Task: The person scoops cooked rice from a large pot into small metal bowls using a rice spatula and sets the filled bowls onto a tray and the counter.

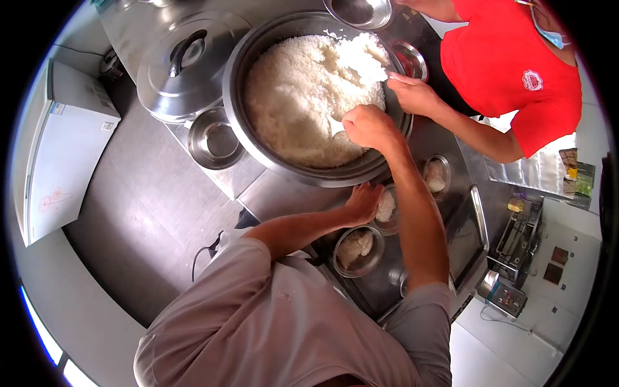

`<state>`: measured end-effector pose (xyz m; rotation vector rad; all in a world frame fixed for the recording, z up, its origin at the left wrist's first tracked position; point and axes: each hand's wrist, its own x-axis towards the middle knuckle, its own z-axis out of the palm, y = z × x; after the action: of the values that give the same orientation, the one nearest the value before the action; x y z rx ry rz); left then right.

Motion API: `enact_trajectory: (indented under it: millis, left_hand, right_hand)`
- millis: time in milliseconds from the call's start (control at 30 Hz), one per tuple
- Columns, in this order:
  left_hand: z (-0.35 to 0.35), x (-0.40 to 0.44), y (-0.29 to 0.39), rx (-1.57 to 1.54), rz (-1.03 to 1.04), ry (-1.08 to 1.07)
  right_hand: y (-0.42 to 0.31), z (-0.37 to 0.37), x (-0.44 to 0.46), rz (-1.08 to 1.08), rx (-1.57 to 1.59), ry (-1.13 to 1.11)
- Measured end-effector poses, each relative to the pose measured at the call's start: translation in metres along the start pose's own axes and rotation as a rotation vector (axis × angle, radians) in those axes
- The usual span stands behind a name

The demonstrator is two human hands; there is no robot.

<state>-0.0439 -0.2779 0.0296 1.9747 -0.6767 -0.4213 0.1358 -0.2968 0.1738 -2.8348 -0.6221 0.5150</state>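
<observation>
A wide metal basin (235, 119) holds a big mound of white rice (290, 77). My right hand (369, 126) is closed on a pale scoop (336, 127), whose head touches the rice near the basin's right side. Just below the basin's rim, my left hand (365, 198) rests beside a small metal bowl (389, 226) with rice in it; its fingers are partly hidden, and I cannot tell whether they grip the bowl. A second bowl of rice (358, 251) stands closer to my body, and a third (436, 176) lies to the right of my right forearm.
Across the basin a co-worker in a red shirt (509, 71) has a hand (414, 95) over its right rim. A big metal lid (187, 64) and an empty bowl (215, 138) are at the left. More bowls (361, 13) stand beyond; a tray (477, 219) lies at right.
</observation>
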Motion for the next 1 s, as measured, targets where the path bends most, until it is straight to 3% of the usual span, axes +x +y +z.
enact_trajectory:
  millis: [100, 133, 267, 333, 367, 433, 533, 567, 633, 667, 700, 767, 900, 1000]
  left_hand:
    - [0.001, 0.003, -0.001, 0.007, 0.014, 0.002]
    - [0.001, 0.002, 0.000, -0.011, 0.001, 0.003]
    - [-0.002, 0.004, 0.011, -0.073, -0.060, -0.007]
    - [0.007, 0.006, 0.009, -0.057, -0.055, -0.007]
    - [0.012, 0.006, 0.007, -0.042, -0.054, -0.012]
    - [0.010, 0.004, 0.009, -0.026, -0.043, 0.009]
    - [0.008, 0.003, 0.010, -0.018, -0.021, 0.023]
    - [0.008, 0.003, 0.010, -0.028, -0.009, 0.016]
    - [0.009, 0.002, 0.006, -0.010, 0.013, 0.021]
    - [0.009, 0.002, 0.004, 0.007, 0.034, 0.023]
    - [0.009, 0.002, 0.004, 0.010, 0.033, 0.023]
    - [0.012, 0.004, 0.004, -0.015, -0.005, 0.030]
    - [0.030, 0.007, -0.006, 0.011, 0.023, 0.102]
    - [0.024, 0.007, -0.003, -0.014, 0.020, 0.107]
  right_hand:
    - [0.007, 0.021, 0.003, 0.025, 0.210, 0.022]
    - [0.005, 0.016, 0.002, 0.118, 0.205, -0.071]
    - [0.024, 0.040, -0.004, 0.181, 0.457, -0.003]
    - [0.007, 0.018, -0.012, 0.489, 0.717, -0.220]
    - [0.013, 0.022, -0.011, 0.489, 0.718, -0.220]
    - [0.025, 0.029, -0.007, 0.522, 1.052, -0.360]
    - [0.026, 0.027, -0.011, 0.504, 1.156, -0.468]
    - [0.021, 0.026, -0.015, 0.501, 1.156, -0.467]
    - [-0.003, 0.019, -0.027, 0.431, 0.753, -0.250]
    - [0.003, 0.034, -0.028, 0.264, 0.580, -0.138]
    - [0.005, 0.040, -0.028, 0.261, 0.581, -0.137]
    - [0.011, 0.050, -0.029, -0.041, 0.433, 0.087]
    - [-0.001, 0.046, -0.033, -0.058, 0.433, 0.142]
    - [0.005, 0.049, -0.028, -0.033, 0.387, 0.043]
